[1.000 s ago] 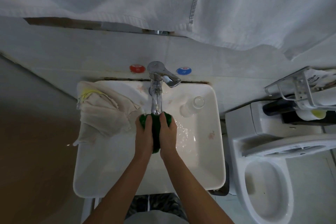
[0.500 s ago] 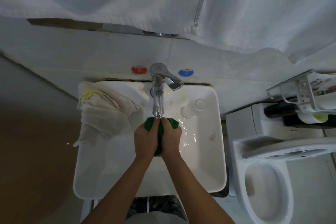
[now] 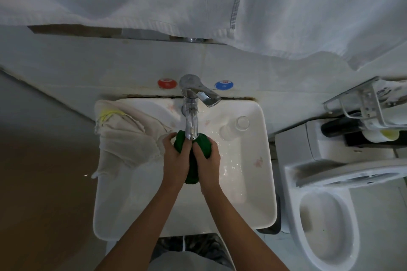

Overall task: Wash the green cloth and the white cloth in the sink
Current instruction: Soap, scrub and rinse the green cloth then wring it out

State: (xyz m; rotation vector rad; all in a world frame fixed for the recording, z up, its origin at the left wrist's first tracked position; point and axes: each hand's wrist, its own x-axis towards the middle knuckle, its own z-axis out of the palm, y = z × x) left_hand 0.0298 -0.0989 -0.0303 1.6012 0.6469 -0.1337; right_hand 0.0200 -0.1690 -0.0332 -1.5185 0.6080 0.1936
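Note:
The green cloth (image 3: 205, 145) is bunched up under the spout of the chrome tap (image 3: 191, 114), over the white sink (image 3: 248, 200). My left hand (image 3: 175, 158) grips its left side and my right hand (image 3: 208, 164) grips its right side, with a strip of green showing between them. The white cloth (image 3: 127, 141) lies crumpled over the sink's left rim, partly hanging outside, just left of my left hand. Wet patches glisten in the basin to the right of my hands.
A clear glass (image 3: 239, 125) stands on the sink's back right corner. Red (image 3: 167, 83) and blue (image 3: 223, 85) caps sit on the wall behind the tap. A toilet (image 3: 326, 222) is at the right under a wire rack (image 3: 363, 103). White towels (image 3: 198, 2) hang overhead.
My hands have shifted on the green cloth under the tap; more of it now bulges above my fingers and a strip hangs down between my palms.

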